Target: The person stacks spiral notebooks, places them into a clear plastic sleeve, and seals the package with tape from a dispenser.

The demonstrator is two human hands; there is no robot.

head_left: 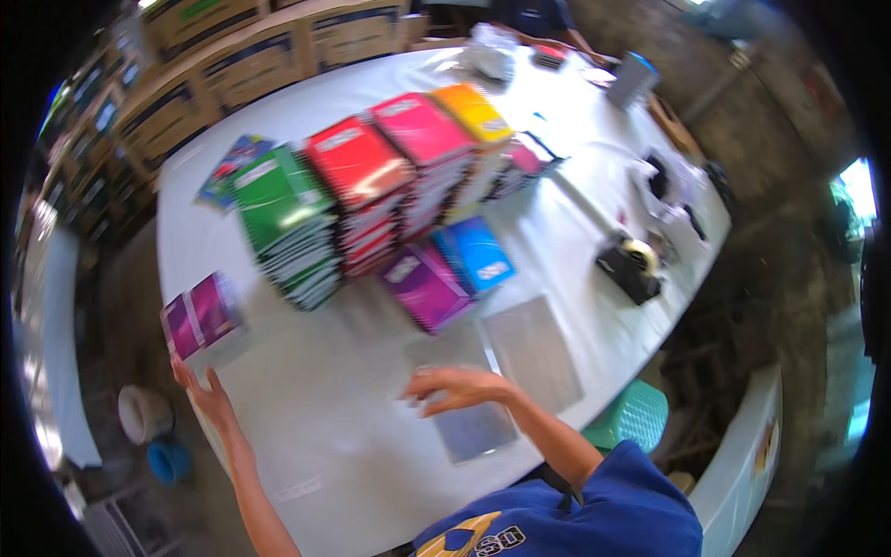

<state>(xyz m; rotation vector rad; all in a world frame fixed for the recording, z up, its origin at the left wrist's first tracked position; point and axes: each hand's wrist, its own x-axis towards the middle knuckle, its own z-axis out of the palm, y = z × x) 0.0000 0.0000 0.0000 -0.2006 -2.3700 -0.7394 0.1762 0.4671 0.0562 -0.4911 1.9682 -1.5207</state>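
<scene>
From your right hand [455,388], a low path runs over white tabletop [320,395] at 9 o'clock, toward your left hand [212,399]. The purple notebook [429,290] and blue notebook [475,252] block 12; the tall green stack [286,223] bars 10 to 11. At 2, beyond a flat clear sleeve [535,353], stands the black tape dispenser [628,271]. The purple pack [200,316] obstructs your left hand's 12.

Blurred toward the near edge of the table [343,427]: right hand [459,386]. Not determinable: contact with clear sleeve [475,434] underneath. Likewise at the left edge: contact of left hand [213,397] with purple notebook [200,317]. Cut off by the lower picture edge: left forearm [254,492]. Cut off above, beyond the far edge: co-worker [536,15]. Unidentifiable at the right edge: white bundle [685,186].
</scene>
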